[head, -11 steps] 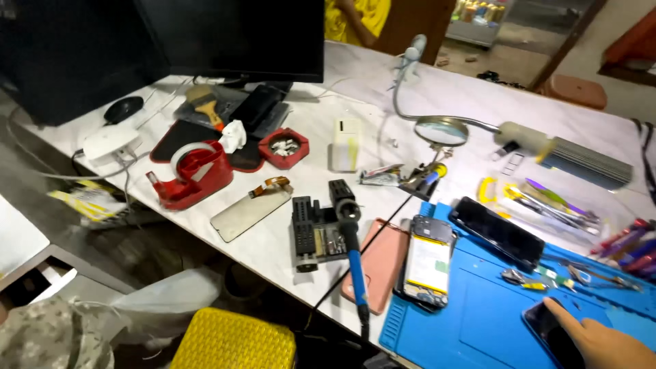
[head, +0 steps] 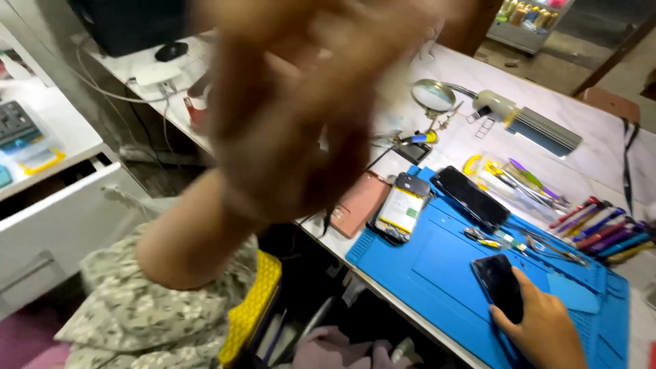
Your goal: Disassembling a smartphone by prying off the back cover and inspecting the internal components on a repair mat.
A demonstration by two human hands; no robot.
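Black phone (head: 497,285) lies long-axis away, right hand (head: 543,328) grip grasping its near end

Single head-worn view, looking steeply down and rightward over the workbench (head: 601,147) from close above, blue mat (head: 437,263) near right, white drawer unit (head: 61,205) far left, blurred left hand (head: 301,102) right against the lens.

Count: 2 hands – blurred left hand (head: 301,116) raised close to camera, right hand (head: 543,328) at blue silicone work mat (head: 437,273) near edge. 3 phones: black-screened phone (head: 499,285), black slab phone (head: 470,197), opened phone with yellow battery (head: 402,208). 1 pink phone case (head: 359,203). 1 round magnifier lens (head: 433,95).
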